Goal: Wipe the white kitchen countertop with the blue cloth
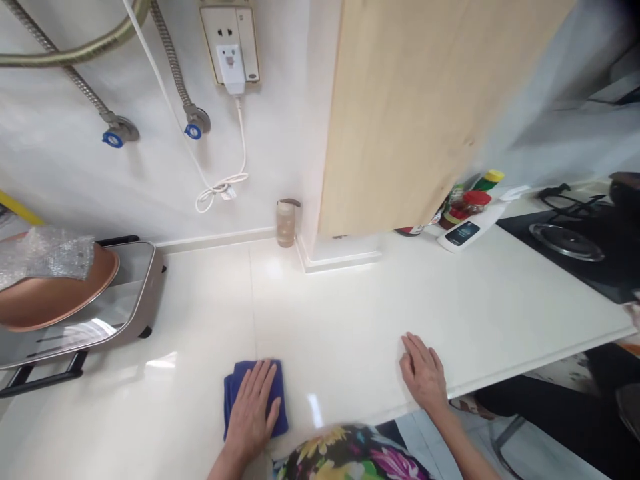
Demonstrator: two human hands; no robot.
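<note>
A folded blue cloth (234, 393) lies flat on the white countertop (340, 320). My left hand (254, 407) rests on top of it, palm down with the fingers stretched out, pressing it against the surface. Further right, near the counter's front edge, my right hand (424, 373) lies on the bare countertop. Its fingers are slightly bent and hold nothing.
At left stands an electric griddle (145, 287) with a copper-coloured pan (60, 303) and bubble wrap (50, 253). A small bottle (286, 225) stands by the wall corner. Under the wooden cabinet (400, 113) are jars and a white bottle (473, 230), beside a black cooktop (540, 233). A person sits at right.
</note>
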